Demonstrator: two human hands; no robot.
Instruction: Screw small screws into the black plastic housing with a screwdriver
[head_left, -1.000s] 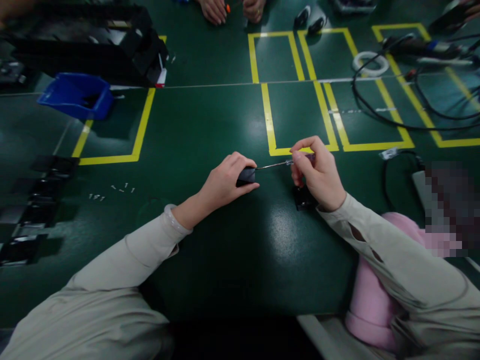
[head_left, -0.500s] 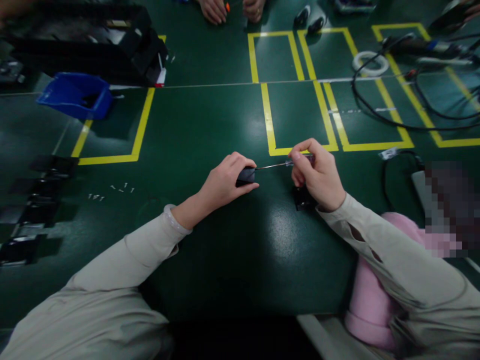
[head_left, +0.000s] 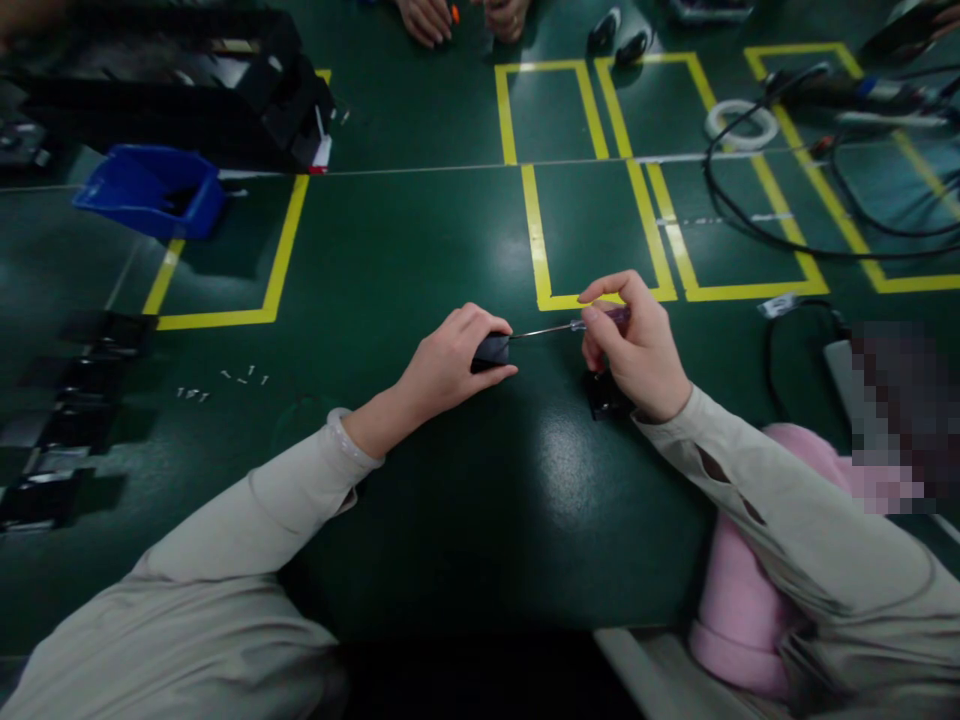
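Near the middle of the green table, my left hand [head_left: 454,362] grips a small black box-shaped part [head_left: 492,351] from behind and below, thumb along its near side. A screwdriver [head_left: 551,329] lies almost level, its thin metal tip meeting the part's right face. My right hand [head_left: 636,345] holds its clear handle between thumb and fingers, with the index finger raised off it. Just below that hand sits another black piece [head_left: 602,398], partly covered by the hand. Several small screws [head_left: 242,379] are scattered on the table to the left.
Several black parts [head_left: 79,415] stand in a row at the left edge. Beyond are a blue bin [head_left: 154,190] and a black rack [head_left: 277,110]. Cables [head_left: 709,185] and a white tape roll [head_left: 741,126] lie at right. Another person's hands [head_left: 431,20] are at the far side.
My right index finger has lifted and opened slightly away from the screwdriver handle. The left hand, the black part and the screwdriver tip stay in place.
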